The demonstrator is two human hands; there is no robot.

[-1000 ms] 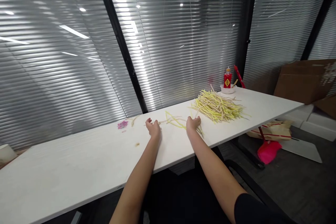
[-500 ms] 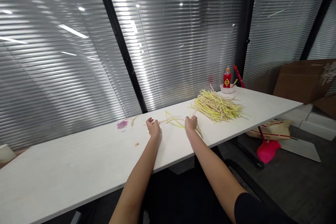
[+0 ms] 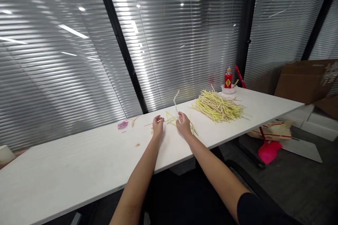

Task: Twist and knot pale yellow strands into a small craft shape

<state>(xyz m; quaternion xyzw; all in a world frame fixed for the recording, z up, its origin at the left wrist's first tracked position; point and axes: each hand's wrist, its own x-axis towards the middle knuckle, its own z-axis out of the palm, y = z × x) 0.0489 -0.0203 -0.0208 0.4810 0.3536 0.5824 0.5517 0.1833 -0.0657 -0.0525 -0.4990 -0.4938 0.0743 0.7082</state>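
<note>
My right hand [image 3: 184, 124] is closed in a pinch on a pale, bendy pipe cleaner [image 3: 175, 101], which rises from the fingertips with a curved top. Just to the left, my left hand [image 3: 158, 125] is also closed, its fingers on a thin beige pipe cleaner [image 3: 148, 124] that sticks out on its left side. Between and under the hands, a few loose yellow pipe cleaners [image 3: 169, 115] lie crossed on the white table [image 3: 87, 158]. A large heap of yellow and beige pipe cleaners [image 3: 219, 107] lies to the right of my right hand.
A small pile of pink and purple rubber bands [image 3: 123, 125] lies left of my hands, beside a beige bent piece [image 3: 134, 121]. At the back right, a red bottle [image 3: 228, 79] stands by a white dish [image 3: 228, 90]. Window blinds [image 3: 169, 42] rise behind the table.
My right hand has moved left toward my left hand, and a pale pipe cleaner now stands up from its fingers. The left hand has turned and shifted slightly right.
</note>
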